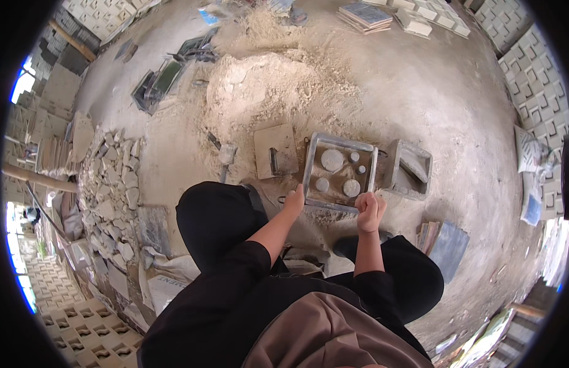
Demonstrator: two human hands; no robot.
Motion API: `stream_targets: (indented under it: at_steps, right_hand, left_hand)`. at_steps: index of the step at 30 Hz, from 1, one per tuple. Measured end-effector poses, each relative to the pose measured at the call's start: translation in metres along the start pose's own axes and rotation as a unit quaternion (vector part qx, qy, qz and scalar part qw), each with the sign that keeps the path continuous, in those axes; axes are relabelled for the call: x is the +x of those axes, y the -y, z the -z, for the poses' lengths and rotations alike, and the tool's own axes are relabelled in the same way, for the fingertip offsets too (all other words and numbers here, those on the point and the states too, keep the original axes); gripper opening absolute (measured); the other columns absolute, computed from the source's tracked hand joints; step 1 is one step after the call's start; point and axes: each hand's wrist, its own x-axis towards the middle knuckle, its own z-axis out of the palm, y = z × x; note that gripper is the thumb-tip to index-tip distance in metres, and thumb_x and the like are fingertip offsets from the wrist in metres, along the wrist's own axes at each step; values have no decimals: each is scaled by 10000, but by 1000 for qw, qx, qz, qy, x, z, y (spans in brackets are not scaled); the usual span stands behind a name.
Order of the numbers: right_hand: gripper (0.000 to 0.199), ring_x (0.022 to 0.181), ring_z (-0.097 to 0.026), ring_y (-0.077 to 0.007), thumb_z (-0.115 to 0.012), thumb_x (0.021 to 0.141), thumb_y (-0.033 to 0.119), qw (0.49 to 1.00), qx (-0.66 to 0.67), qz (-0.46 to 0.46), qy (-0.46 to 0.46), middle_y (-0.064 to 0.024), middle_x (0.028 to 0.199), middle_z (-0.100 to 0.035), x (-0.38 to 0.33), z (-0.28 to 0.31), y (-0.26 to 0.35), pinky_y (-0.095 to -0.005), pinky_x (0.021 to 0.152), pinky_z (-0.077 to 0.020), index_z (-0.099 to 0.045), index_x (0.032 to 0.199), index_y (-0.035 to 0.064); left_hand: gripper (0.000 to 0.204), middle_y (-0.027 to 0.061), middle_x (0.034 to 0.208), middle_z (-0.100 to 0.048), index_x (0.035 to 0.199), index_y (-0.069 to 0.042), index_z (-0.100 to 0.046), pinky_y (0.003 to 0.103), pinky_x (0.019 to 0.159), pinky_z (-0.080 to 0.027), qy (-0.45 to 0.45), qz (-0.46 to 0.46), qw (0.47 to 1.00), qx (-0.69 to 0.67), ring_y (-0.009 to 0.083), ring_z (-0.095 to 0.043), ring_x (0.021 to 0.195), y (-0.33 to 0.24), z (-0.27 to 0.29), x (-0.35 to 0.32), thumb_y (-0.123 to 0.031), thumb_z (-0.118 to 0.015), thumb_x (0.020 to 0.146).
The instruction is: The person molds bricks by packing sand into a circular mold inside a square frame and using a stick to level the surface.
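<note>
A square grey mould frame (339,141) lies on the floor in front of me, with several round grey discs inside, the largest a disc (332,160) at its upper left. My left hand (294,200) is closed on the frame's near left corner. At the near right corner my right hand (371,210) is curled into a fist against the rim; whatever its fingers hold is hidden. Left of the mould sits a flat square board (284,136) with a dark handle (273,162). To the right stands a grey tub (424,191) with a slanted block (413,167) in it.
A mallet-like tool (227,154) lies near my left knee. Beyond the mould spreads a heap of pale powder (254,86). Broken pieces (110,196) pile up at left. Flat tiles (448,245) lie by my right knee, and a green-and-black metal mould (166,76) is farther left.
</note>
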Motion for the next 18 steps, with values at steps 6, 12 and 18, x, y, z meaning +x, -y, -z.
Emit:
stream_targets:
  at_steps: [6,12,18]
  right_hand:
    - [390,353,-278,-109,-342,835,126,997,-18,54,-58,-4,418,-268,-7,0,3,-260,377,-272,-257,458,76]
    - [377,354,-296,-113,-345,812,127,996,-30,67,-50,-6,411,-252,10,1,-2,-251,368,-290,-252,449,77]
    - [333,351,-290,-102,-356,751,43,994,-23,89,-61,-24,402,-300,8,-3,-11,-237,365,-252,-248,436,53]
  left_hand:
    - [665,278,1028,-523,1052,103,-487,416,844,-347,-28,-7,992,-125,368,-486,1007,2,-21,-5,-491,-258,856]
    - [586,246,911,-553,921,96,-519,431,785,-351,-110,-45,983,-139,361,-510,910,-15,-25,-17,-447,-307,859]
    - [523,249,906,-552,915,90,-519,422,768,-364,-118,-4,982,-145,364,-508,916,-22,-35,-22,-402,-352,856]
